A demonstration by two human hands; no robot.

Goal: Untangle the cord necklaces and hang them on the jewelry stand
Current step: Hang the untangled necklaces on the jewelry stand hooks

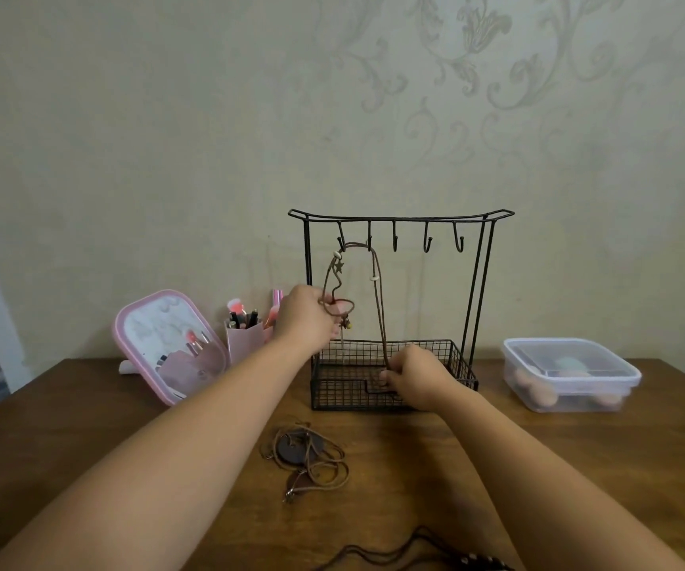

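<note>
surface: brown wood table (pixel 538 467), against a pale wall (pixel 168 117) with a faint floral pattern
stand: black wire stand (pixel 479 290) at the back – five hooks, mesh basket base
cord: brown cord (pixel 377 282) draped over the two leftmost hooks
left hand: left hand (pixel 306 319) raised beside the stand, fingers pinching the cord's looped left strand
right hand: right hand (pixel 417 377) low at the basket front, curled around the right strand
tangle: more cords (pixel 306 459) knotted on the table, near the stand
side: pink mirror (pixel 168 344), brush cup (pixel 244 337), clear lidded box (pixel 571 375)
cut off: dark necklace (pixel 415 556) at the bottom edge – box contents unclear
</note>
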